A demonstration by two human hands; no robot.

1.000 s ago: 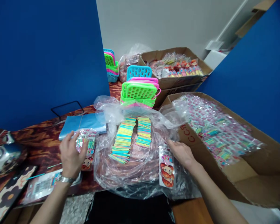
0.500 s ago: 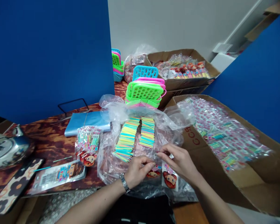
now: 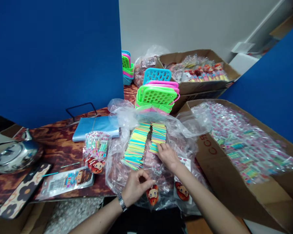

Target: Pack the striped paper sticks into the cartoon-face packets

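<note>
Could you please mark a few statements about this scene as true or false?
1. The right hand touches the colourful sticks. True.
2. The left hand is empty. False: it pinches a clear packet with a cartoon face.
3. The near stack of baskets has a green one on top. True.
4. The cardboard box on the right is empty. False: it is full of wrapped packets.
</note>
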